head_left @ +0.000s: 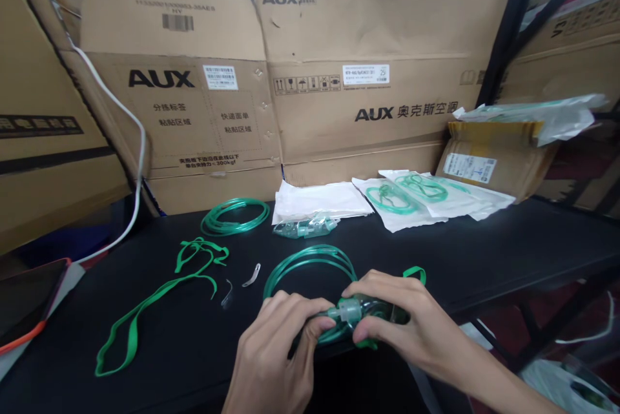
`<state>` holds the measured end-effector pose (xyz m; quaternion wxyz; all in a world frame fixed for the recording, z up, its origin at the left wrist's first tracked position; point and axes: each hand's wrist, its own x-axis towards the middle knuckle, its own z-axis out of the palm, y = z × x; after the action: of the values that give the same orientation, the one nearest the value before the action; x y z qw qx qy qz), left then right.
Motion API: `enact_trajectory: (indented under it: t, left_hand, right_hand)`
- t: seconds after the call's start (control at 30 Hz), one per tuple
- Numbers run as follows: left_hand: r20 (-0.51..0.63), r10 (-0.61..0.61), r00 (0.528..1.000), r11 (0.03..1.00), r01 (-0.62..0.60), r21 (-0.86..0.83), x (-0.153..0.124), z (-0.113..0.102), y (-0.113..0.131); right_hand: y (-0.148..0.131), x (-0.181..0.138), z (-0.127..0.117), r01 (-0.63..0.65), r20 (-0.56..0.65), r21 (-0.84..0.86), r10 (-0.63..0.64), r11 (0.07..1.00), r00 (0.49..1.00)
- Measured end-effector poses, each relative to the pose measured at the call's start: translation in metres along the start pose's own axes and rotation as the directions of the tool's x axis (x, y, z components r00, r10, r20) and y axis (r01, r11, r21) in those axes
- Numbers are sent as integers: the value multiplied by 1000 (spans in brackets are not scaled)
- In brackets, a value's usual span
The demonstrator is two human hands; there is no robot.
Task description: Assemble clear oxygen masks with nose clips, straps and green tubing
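Observation:
My left hand (285,343) pinches the end of green oxygen tubing (314,254), close against a pale translucent connector (349,312). On the other side, my right hand (397,304) is wrapped round a clear green oxygen mask (375,308) that joins this connector. Fingers cover much of the mask. Behind my hands the tubing lies in a loose coil on the black table. A piece of green elastic strap (415,272) sticks up beyond my right hand. Left of the coil lie a small metal strip (252,275) and a small clear curved piece (227,294).
Loose green straps (140,304) lie at the left, with another tubing coil (235,216) behind. Farther back are a white pouch (322,199), a bagged clear green part (307,227) and packaged tubing sets (421,191). Cardboard (358,78) walls the rear; a phone (31,298) lies left.

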<state>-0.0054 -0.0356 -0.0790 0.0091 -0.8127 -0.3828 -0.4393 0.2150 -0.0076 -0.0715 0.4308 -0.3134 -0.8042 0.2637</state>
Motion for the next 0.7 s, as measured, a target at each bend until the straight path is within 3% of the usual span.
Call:
enact_trajectory:
  t: [0.4,0.7]
  left_hand:
    - [9,30,999,999,-31,21,1,-1,-1]
    - [10,-21,1000,999,21,-37,2,-2,0]
  right_hand:
    - [2,-1,0,2,0,10,-2,1000,1000]
    - [2,0,-2,-27,11,28,27,999,1000]
